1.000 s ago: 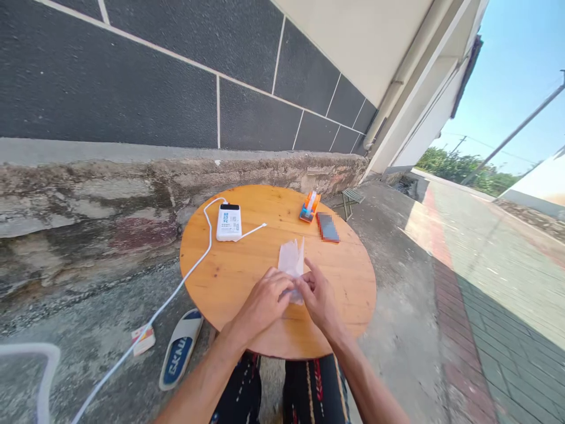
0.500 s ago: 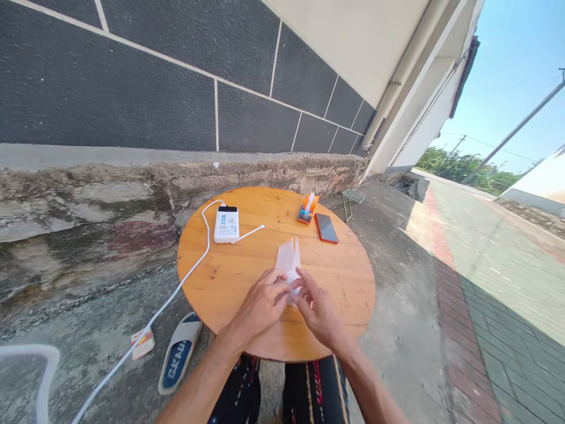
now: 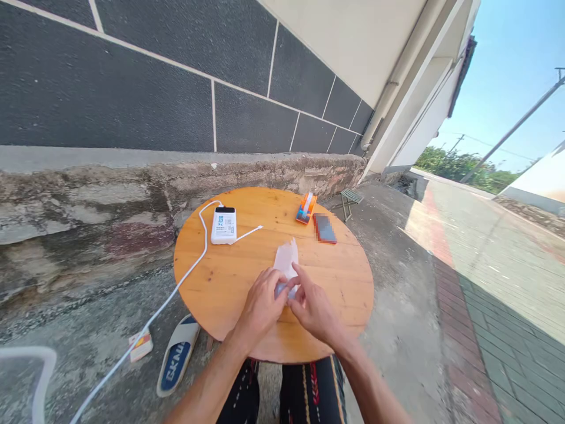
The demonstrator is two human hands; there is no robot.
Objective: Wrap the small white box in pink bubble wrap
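Plastic film: a thin, whitish, see-through piece (image 3: pixel 286 258), maybe a small bag, on the near-middle of the round wooden table (image 3: pixel 238 265); far end uncovered, near end btwn the hands.
L hand: left hand (image 3: pixel 262 297) has fingers curled in, lightly grasping the film's near L side.
R hand: right hand (image 3: pixel 315 303) is bent over the near R side, fingertips at the film; can't tell if they pinch it.
Feel: prob. v. light, soft & limp; likely to crease, slip or cling to skin, & could tear if tugged.
Best hold: thumb + index at opp. edges of the near end, w/ gentle, even tension; anything inside is hard to see.
Beyond: orange tape dispenser (image 3: pixel 306 208) & red-edged smartphone (image 3: pixel 325 228) at far R; white power bank (image 3: pixel 224 225) w/ white cable (image 3: pixel 178 287) at far L.
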